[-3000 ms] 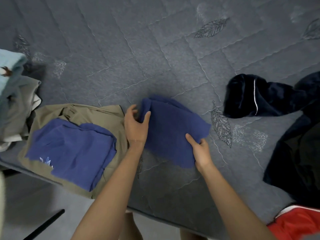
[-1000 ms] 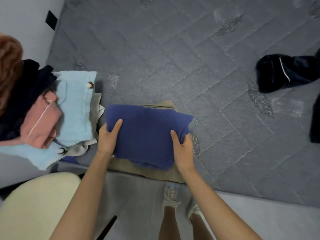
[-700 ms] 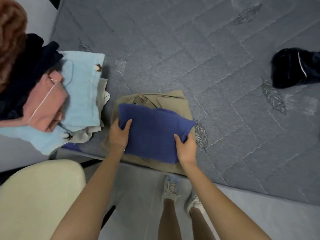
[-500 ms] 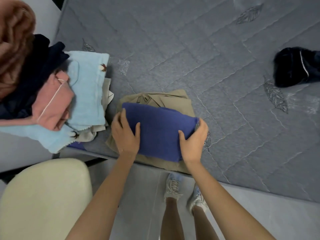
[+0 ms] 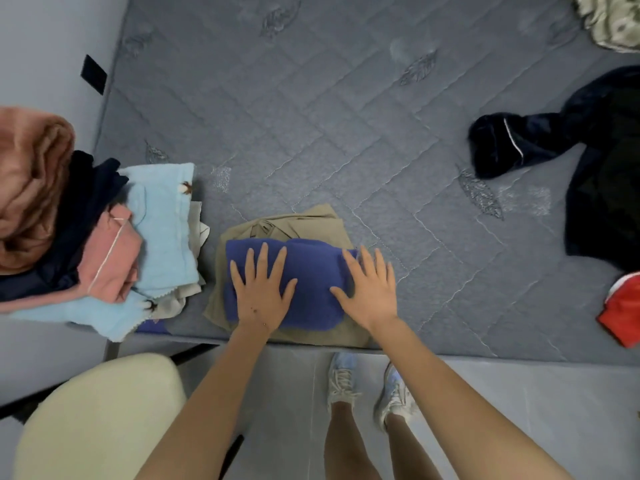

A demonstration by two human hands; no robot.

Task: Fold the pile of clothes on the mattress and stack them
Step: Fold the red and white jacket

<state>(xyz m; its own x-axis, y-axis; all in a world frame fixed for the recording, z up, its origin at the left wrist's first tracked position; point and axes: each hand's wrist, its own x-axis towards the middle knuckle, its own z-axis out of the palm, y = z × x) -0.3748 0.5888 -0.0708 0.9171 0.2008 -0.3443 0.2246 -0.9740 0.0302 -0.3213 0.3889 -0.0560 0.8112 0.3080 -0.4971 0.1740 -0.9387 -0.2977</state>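
- The blue garment [image 5: 311, 282] is folded into a thick, rounded rectangle — a deep blue, soft-looking knit with a puffy far edge and a slightly ragged near edge.
- It lies on top of a folded khaki garment [image 5: 294, 223], which shows beyond it on the far side, at the left and along the near edge; the pair sits at the near edge of the grey quilted mattress [image 5: 311, 133].
- The left hand [image 5: 261, 289] lies flat on the left part of the blue garment, fingers straight and spread, palm down, gripping nothing.
- The right hand [image 5: 370, 289] lies flat on its right end — fingers straight, thumb out to the left, also gripping nothing.
- Left of this stack is a taller pile: a light blue towel [image 5: 166, 230], a pink garment [image 5: 110, 258], dark navy cloth [image 5: 83, 209] and a rust-brown piece [image 5: 31, 181] at the far left.
- At the right, unfolded, lie a dark navy garment [image 5: 519, 143] with a thin white stripe and a red piece [image 5: 621, 310] at the frame edge.
- A cream cushion [image 5: 97, 417] sits at lower left, and the person's sneakers [image 5: 367, 386] stand on the floor below the mattress edge.
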